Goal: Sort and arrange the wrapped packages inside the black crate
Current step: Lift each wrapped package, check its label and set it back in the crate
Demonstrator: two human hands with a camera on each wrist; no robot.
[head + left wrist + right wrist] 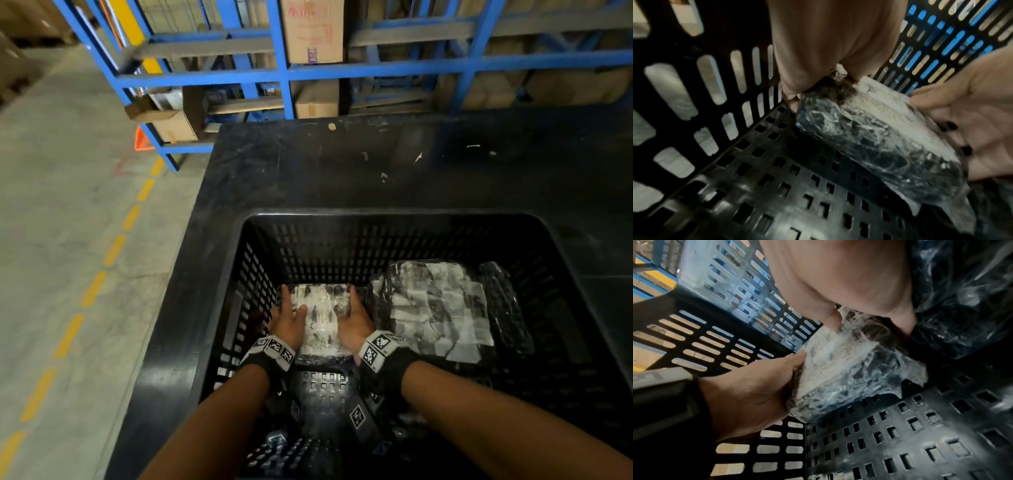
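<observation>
While both hands flank it, the small wrapped package [320, 322] lies in the black crate [394, 219] at its far-left corner, long axis running away from the person; left hand [287, 320] and right hand [354, 323] clasp its sides; the larger package [438, 308] sits just right.

Bare forearms; each wrist wears a black strap [383, 370] carrying white blocks printed with black square-patterned markers [274, 349].

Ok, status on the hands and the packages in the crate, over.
Left hand and right hand grip small plastic-wrapped package by its sides, inside black slotted crate. Larger wrapped package close on the right.
</observation>
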